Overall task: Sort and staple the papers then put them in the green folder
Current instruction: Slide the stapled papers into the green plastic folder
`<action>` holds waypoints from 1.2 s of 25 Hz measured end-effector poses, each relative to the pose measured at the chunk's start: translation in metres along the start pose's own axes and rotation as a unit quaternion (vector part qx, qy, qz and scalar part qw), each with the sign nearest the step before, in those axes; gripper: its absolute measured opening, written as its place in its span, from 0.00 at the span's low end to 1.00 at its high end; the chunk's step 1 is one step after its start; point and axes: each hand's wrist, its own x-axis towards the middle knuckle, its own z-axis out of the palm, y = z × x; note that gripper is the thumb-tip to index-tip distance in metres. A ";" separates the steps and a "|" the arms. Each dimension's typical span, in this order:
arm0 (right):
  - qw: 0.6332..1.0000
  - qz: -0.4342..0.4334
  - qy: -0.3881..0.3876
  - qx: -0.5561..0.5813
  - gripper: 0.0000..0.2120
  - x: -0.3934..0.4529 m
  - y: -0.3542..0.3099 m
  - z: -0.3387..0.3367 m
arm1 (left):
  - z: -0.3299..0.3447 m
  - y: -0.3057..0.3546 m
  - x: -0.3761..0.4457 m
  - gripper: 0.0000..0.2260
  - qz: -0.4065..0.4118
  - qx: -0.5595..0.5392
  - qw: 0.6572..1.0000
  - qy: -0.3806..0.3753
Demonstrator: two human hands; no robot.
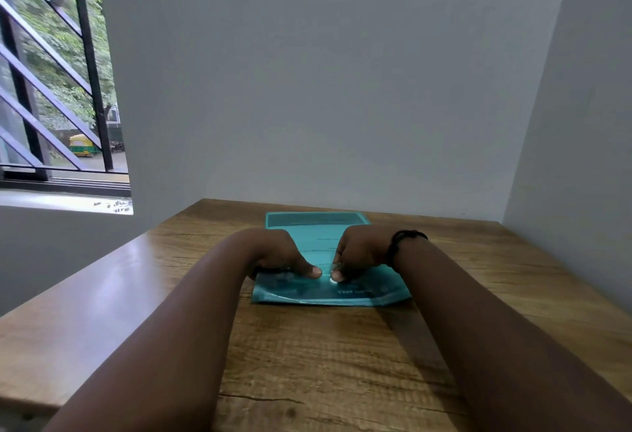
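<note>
Green folder, just one, flat on brown wood table, near the far edge, close to grey wall. Small white snap button on its near flap. Left hand resting on the folder, fingers curled, thumb pressed down just beside the button. Right hand curled too, thumb and fingers pinching at the button. Two hands, almost touching. One black band on right wrist. One window with dark bars at left.
</note>
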 end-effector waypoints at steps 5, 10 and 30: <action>0.996 0.069 -0.027 -0.056 0.28 -0.001 0.003 -0.002 | 0.003 0.001 0.005 0.22 -0.009 0.031 0.999 0.008; 0.979 0.097 -0.039 -0.175 0.32 -0.006 -0.027 -0.012 | 0.005 0.003 -0.001 0.28 -0.008 0.063 0.997 0.032; 0.986 0.146 0.078 0.021 0.28 -0.117 -0.020 0.040 | 0.063 0.029 -0.127 0.29 0.068 0.186 0.978 0.069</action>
